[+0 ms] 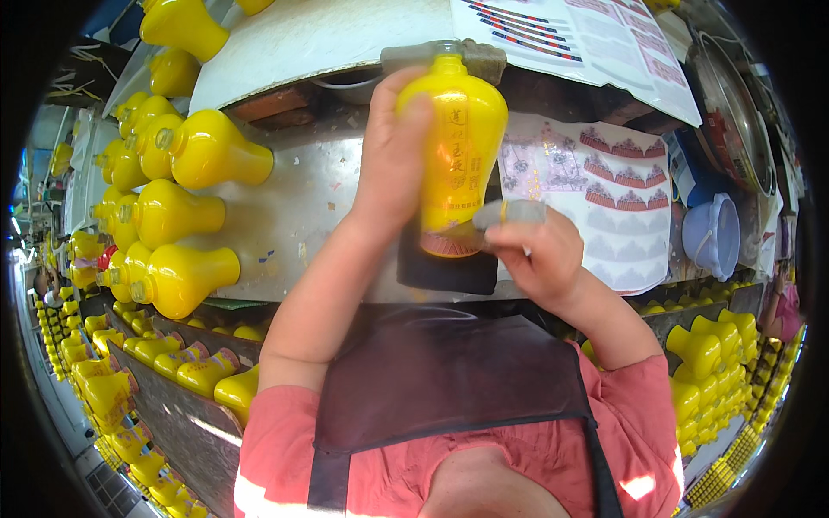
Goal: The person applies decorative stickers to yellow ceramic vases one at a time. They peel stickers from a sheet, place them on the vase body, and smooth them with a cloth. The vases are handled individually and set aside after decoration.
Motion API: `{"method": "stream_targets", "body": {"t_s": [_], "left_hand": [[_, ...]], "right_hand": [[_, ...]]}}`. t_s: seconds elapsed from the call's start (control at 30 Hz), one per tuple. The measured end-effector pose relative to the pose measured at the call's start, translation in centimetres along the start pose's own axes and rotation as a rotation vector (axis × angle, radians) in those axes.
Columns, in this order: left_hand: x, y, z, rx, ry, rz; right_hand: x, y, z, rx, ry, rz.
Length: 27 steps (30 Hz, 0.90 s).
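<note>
Two-handed: grasps yellow bottle [466, 138] in left hand [393, 142], grey scraper [523, 212] in right hand [547, 257]; apparently smooths printed band [447, 242] below left grip; needs light strokes next.

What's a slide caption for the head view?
Left hand holds a yellow bottle while the right hand holds a grey tool near its base, beside printed sheets.

A grey table [298, 203] bears yellow bottles [220, 151] and printed sheets [629, 203].

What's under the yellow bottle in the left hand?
Dark pad shows past the base of the yellow bottle, greyish block behind its neck; whatever lies under its body is covered.
</note>
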State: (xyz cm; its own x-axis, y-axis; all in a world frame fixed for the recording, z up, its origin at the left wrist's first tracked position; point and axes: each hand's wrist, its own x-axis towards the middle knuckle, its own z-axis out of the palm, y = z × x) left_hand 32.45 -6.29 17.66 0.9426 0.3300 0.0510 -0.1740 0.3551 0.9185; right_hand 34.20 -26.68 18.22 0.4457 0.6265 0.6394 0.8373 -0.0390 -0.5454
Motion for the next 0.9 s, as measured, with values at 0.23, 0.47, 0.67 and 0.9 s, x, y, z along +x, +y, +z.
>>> {"method": "stream_targets", "body": {"t_s": [0.23, 0.47, 0.67, 0.9], "left_hand": [[0.0, -0.2, -0.1, 0.357, 0.088, 0.188], [0.7, -0.9, -1.3, 0.658, 0.031, 0.323], [1.0, -0.9, -1.1, 0.391, 0.069, 0.289], [1.6, 0.2, -0.3, 0.472, 0.115, 0.195]], "right_hand": [[3.3, 0.9, 0.1, 0.036, 0.331, 0.455], [5.2, 1.0, -0.4, -0.066, 0.197, 0.406], [4.9, 1.1, 0.0, 0.013, 0.228, 0.453], [5.4, 1.5, -0.6, 0.009, 0.194, 0.437]]}}
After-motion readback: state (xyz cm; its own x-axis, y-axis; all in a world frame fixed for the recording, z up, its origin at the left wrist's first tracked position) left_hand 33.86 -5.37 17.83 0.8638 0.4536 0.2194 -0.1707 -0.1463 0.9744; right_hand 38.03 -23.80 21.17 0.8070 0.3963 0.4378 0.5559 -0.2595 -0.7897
